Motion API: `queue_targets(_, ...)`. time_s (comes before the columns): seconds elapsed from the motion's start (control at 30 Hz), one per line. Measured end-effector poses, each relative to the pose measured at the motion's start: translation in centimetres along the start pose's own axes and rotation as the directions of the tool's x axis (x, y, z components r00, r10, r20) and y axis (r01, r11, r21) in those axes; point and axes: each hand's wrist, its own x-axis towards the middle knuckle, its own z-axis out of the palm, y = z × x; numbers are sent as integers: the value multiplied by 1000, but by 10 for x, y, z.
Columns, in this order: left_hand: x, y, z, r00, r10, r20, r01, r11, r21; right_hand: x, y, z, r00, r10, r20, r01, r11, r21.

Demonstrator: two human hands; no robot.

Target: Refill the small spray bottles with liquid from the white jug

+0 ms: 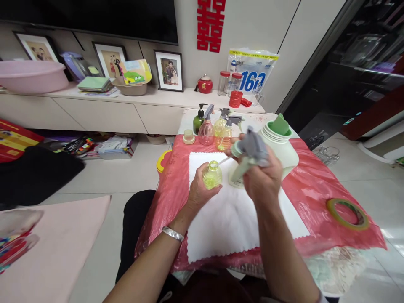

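Note:
My left hand [198, 185] is wrapped round a small yellow-green see-through bottle [212, 176] with an uncapped neck. In my right hand [267, 174] is a grey spray nozzle [252, 147], smeared by motion. Its thin dip tube [224, 160] points down-left to the bottle's mouth; whether the tip is inside I cannot tell. Both hands are above a white scalloped cloth [224, 227]. Beside the right hand stands a large pale jug [282, 147] with a green piece [280, 125] in its mouth. A clear container [235, 180] is partly hidden behind the right hand.
At the table's far side stand a pink spray bottle [206, 132], yellowish spray bottles [224, 136], a green pump bottle [198, 122] and a cream cap [188, 136]. A tape roll [347, 213] lies right on the red plastic sheet [318, 189]. Behind is a low cabinet [110, 111].

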Motion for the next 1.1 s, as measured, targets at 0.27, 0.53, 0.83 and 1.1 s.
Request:
queue_targets(0.27, 0, -2, 0, 999, -30, -17, 29, 999, -44, -28, -65, -64, 997, -15, -73, -13, 930, -366)
queue_targets(0.53, -1, 2, -2, 998, -53, -36, 51, 998, -42, -104, 14, -144, 791, 559, 249, -153, 575, -804)
queue_targets(0.83, 14, 6, -10, 962, -260, 82, 272, 892, -362, -93, 41, -185, 731, 675, -101, -388, 288, -876)
queue_targets(1.1, 43, 29, -16, 956, -262, 131, 282, 944, -171, -81, 49, -180, 612, 753, -241, -409, 41, -912)
